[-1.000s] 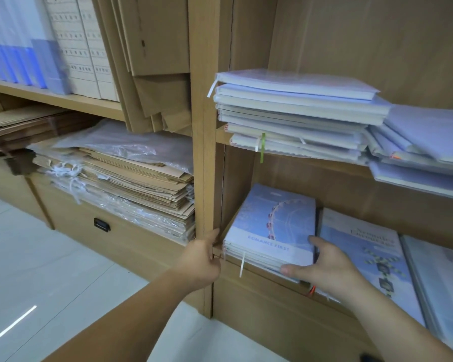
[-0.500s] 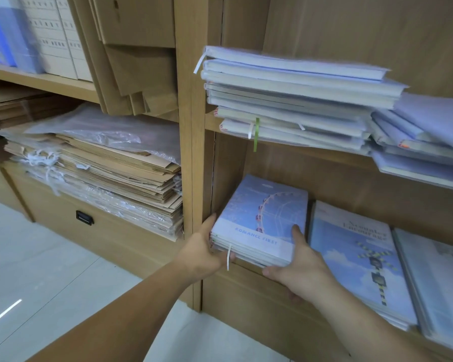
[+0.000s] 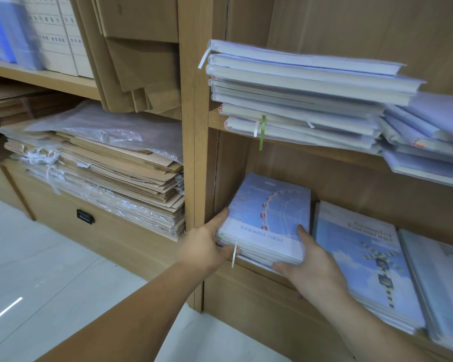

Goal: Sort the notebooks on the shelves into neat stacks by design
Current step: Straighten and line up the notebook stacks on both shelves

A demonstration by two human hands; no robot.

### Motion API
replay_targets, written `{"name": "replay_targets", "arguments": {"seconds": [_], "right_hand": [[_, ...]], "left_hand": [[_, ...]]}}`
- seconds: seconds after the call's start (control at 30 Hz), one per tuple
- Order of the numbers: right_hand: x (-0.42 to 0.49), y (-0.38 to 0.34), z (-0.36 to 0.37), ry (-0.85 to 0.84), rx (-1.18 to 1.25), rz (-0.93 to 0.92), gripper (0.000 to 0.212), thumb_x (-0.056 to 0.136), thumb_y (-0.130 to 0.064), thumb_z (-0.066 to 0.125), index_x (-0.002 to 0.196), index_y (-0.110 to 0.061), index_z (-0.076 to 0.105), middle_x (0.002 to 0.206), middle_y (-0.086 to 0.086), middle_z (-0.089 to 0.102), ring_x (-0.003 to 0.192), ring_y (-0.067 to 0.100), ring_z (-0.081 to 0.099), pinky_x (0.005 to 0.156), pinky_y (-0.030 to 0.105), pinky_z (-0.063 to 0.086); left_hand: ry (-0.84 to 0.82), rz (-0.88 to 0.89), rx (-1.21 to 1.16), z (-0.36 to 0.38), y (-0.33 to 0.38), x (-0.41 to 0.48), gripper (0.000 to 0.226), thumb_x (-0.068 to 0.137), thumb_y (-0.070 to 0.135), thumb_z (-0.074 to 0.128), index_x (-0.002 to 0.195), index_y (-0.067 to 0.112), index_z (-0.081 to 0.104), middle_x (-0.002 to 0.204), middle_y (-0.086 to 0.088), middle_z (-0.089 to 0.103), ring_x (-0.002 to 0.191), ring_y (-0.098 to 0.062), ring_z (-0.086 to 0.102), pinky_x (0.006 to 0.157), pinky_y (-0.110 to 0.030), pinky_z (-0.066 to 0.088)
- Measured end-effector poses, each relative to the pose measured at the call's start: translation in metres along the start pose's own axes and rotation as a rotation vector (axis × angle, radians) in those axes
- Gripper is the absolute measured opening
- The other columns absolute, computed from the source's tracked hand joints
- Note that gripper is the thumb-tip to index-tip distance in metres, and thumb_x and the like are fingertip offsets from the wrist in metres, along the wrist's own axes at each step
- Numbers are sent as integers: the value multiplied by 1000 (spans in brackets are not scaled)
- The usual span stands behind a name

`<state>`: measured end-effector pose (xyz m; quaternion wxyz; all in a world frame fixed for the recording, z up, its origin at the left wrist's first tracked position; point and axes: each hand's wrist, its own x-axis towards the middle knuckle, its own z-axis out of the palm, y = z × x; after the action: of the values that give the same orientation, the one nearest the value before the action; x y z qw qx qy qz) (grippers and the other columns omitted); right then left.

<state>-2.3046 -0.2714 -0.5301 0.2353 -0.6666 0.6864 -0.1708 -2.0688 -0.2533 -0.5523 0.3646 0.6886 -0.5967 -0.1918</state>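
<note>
Squeezing the ferris-wheel stack (image 3: 270, 218), my left hand (image 3: 204, 246) clamped at its 9 o'clock, right hand (image 3: 309, 265) at 4, both freshly closed in to square it.

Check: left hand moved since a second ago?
Yes. The left hand shifted right, off the light wooden shelf upright onto the left edge of the pale blue ferris-wheel notebook stack.
</note>
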Motion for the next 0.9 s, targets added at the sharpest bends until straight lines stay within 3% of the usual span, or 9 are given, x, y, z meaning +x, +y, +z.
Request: {"name": "replay_targets", "arguments": {"seconds": [0.1,0.17,0.27,0.43,0.6,0.73,0.8,0.9], "right_hand": [[2,3,-2,2,10,2,109,62,-59,79,154,-53,20,125,-8,62,73,24,71,65,40,62],[5,5,-4,2,24,1,109,61,-58,81,154,-51,24,122,-6,63,69,22,71,65,42,62],[4,5,-2,25,-17,-9,108,65,-58,81,155,-47,24,120,-3,65,75,22,72,69,40,62],[6,4,2,108,-104,-45,103,71,-58,82,157,-39,29,126,3,68,118,28,62,87,39,55],[6,4,1,120,-112,-40,101,69,-61,82,155,-40,32,126,2,68,117,28,62,85,39,55],[6,7,-4,46,-70,-49,110,64,-74,77,156,-43,27,131,1,65,116,27,64,87,39,56],[7,9,-7,34,-49,-58,109,64,-82,71,156,-39,31,125,3,68,112,28,66,86,39,57],[9,13,-10,5,9,-83,121,51,-93,66,154,-37,38,110,7,73,101,29,70,81,41,61]], "left_hand": [[-9,27,-135,3,-1,-2,90,75,25,89,133,70,36,94,37,64,88,8,63,76,0,45],[-5,38,-168,2,-7,-1,87,76,20,87,119,79,39,90,43,65,91,9,66,84,-10,53],[12,40,31,-4,-8,-2,81,80,34,83,142,62,39,77,23,68,76,-1,65,76,-26,58],[34,53,79,-4,-9,3,82,80,40,83,148,53,39,84,11,72,78,-7,67,77,-31,60],[53,36,115,-3,-3,7,80,80,39,82,145,57,40,73,13,64,74,-12,65,71,-28,57],[14,31,-11,2,-8,6,80,76,42,77,140,65,35,86,23,72,75,-6,69,75,-32,61],[-2,9,-88,0,-9,5,73,80,44,77,144,55,44,70,30,66,63,3,62,66,-22,54],[-25,11,-143,-6,-10,3,71,86,45,77,150,39,46,49,18,51,50,6,50,52,-10,37]]}}
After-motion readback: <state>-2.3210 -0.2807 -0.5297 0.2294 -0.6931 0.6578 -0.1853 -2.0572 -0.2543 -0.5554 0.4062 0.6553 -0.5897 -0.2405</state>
